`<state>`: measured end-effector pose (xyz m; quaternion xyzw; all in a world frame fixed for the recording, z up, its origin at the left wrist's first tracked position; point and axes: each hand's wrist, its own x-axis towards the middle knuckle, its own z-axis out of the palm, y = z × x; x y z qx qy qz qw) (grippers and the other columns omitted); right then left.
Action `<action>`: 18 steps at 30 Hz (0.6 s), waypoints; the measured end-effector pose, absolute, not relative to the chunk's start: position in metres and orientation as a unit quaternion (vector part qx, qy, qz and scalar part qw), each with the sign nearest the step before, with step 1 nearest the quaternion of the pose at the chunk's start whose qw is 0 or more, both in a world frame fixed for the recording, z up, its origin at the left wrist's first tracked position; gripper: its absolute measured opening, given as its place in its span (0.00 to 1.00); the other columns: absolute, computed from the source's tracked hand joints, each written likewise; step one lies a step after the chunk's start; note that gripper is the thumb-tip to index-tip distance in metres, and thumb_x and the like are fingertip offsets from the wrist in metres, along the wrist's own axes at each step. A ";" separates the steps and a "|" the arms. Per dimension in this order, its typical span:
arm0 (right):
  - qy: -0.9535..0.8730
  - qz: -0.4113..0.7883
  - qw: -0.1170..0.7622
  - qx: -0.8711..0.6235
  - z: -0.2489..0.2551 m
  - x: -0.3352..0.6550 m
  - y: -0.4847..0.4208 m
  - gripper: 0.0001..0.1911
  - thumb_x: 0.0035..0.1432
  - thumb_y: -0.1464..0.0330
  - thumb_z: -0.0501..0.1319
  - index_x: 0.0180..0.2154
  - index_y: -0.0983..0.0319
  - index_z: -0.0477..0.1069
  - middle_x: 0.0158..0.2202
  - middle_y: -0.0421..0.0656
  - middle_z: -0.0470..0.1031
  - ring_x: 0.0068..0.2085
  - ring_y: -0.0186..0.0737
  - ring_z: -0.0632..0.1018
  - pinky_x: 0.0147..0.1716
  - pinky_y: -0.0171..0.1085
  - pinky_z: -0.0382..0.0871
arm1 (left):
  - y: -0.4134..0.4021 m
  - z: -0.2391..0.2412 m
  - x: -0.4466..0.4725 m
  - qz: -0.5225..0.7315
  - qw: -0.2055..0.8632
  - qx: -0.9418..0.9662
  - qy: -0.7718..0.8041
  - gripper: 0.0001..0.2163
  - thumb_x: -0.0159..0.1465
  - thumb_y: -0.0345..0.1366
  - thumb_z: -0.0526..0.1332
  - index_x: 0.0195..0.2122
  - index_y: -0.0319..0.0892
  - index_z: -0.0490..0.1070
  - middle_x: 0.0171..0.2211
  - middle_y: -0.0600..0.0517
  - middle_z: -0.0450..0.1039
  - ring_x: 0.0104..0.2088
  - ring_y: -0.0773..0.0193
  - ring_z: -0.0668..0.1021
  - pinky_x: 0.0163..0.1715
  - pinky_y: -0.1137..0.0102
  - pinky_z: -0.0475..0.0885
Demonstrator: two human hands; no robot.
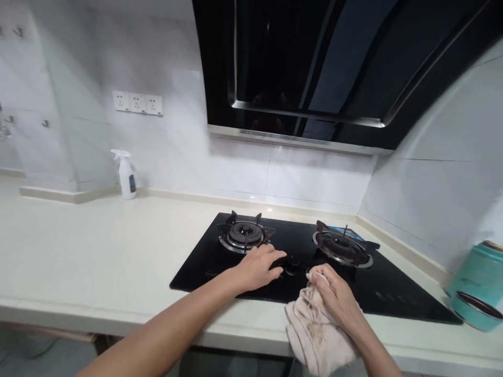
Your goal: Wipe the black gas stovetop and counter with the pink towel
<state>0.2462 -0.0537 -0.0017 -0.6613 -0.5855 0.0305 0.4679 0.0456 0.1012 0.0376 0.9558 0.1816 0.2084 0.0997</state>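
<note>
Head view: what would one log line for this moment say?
left hand: resting on hob | right hand: holds cloth at hob's front | burners: no pots

This is a home kitchen. A black glass hob (393, 298) with two gas burners (244, 235) is set into a pale counter (98, 251). Above it hangs a black hood (314, 68). White tiles (306, 178) cover the far and right walls. At far left, three sockets (137, 102) sit above a spray bottle (126, 174), and hooks (45, 123) dot the wall. A teal pot (477, 293) stands at near right, and a stained cloth (314, 335) drapes over the counter's near edge.
</note>
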 end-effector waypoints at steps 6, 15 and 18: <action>-0.583 0.017 0.488 -0.649 -0.005 0.243 -0.057 0.19 0.70 0.54 0.49 0.36 0.56 0.71 0.35 0.42 0.72 0.38 0.42 0.74 0.40 0.38 0.66 | 0.115 0.025 0.094 0.249 0.186 0.936 0.164 0.11 0.65 0.38 0.67 0.47 0.44 0.76 0.46 0.50 0.77 0.48 0.59 0.77 0.51 0.64 0.70; -0.594 0.017 0.471 -0.652 -0.004 0.241 -0.063 0.18 0.72 0.56 0.48 0.36 0.56 0.70 0.35 0.40 0.70 0.36 0.39 0.74 0.38 0.37 0.66 | 0.119 0.004 0.100 0.292 0.276 0.894 0.197 0.12 0.59 0.37 0.71 0.43 0.46 0.74 0.40 0.55 0.77 0.40 0.62 0.77 0.44 0.68 0.69; -0.609 0.012 0.455 -0.650 -0.006 0.242 -0.064 0.16 0.73 0.58 0.49 0.38 0.56 0.70 0.36 0.39 0.70 0.36 0.37 0.74 0.39 0.37 0.66 | 0.120 0.002 0.101 0.297 0.269 0.898 0.180 0.11 0.60 0.36 0.70 0.43 0.46 0.74 0.39 0.55 0.77 0.39 0.63 0.76 0.43 0.68 0.67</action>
